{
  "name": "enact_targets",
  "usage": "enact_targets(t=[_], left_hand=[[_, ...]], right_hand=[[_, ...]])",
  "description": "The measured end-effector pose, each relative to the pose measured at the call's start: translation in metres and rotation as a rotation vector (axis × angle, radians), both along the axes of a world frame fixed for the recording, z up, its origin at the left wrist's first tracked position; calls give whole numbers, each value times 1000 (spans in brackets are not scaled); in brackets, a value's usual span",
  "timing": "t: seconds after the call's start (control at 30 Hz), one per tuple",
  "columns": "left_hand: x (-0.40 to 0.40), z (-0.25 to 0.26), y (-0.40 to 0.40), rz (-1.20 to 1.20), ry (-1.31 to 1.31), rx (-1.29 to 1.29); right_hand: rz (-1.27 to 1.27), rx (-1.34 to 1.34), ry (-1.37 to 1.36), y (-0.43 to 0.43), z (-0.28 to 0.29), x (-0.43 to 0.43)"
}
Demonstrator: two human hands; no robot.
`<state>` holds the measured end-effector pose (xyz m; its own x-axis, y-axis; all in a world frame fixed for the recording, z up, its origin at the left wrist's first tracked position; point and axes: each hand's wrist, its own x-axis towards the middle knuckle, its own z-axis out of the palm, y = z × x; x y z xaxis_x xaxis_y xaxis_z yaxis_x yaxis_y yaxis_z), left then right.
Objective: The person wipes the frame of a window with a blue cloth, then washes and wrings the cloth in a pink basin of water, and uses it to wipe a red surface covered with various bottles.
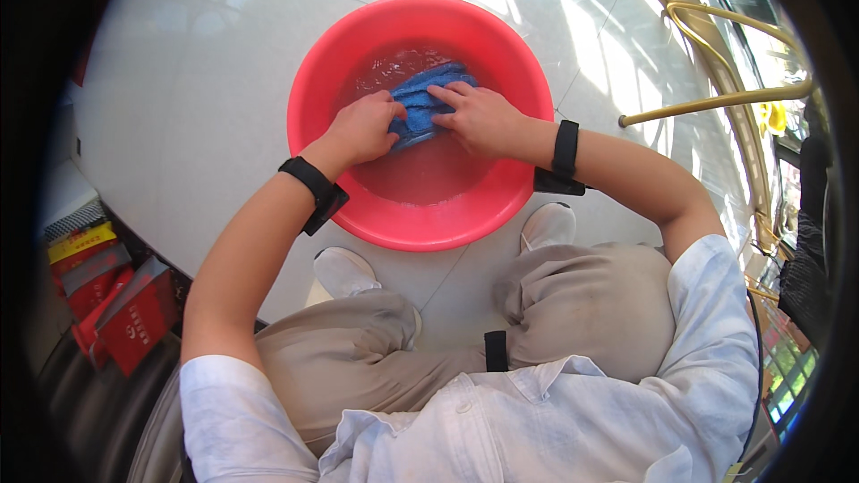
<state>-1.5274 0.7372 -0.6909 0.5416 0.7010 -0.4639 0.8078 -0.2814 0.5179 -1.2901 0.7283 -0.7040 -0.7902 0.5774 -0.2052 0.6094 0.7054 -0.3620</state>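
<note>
A red plastic basin [429,228] holding water stands on the floor in front of my feet. In it is a wet, bunched blue cloth [421,117], partly in the water. My left hand [367,126] grips the cloth's left end, thumb and fingers curled at its edge. From the other side, my right hand [483,117] has its fingers spread across the top and right of the cloth. The undersides of the cloth and of the fingertips are hidden. Each wrist wears a black strap with a small dark device.
White shoes [345,272] are planted close to the basin on pale floor tiles [201,100]. A gold metal tube frame [718,102] stands at the right by the windows. Red paper bags [134,318] bearing writing lie at the lower left.
</note>
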Motion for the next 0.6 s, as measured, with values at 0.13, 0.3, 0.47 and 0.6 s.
enact_targets(t=[0.13, 0.3, 0.47, 0.6], left_hand=[[0, -6, -11, -131, 88, -2], [8, -10, -29, -186, 81, 103], [17, 1, -19, -85, -9, -22], [21, -13, -35, 33, -90, 82]], right_hand=[[61, -3, -162, -3, -6, 4], [87, -112, -296, -6, -4, 2], [100, -219, -291, 0, 8, -6], [4, -98, -71, -5, 0, -7]])
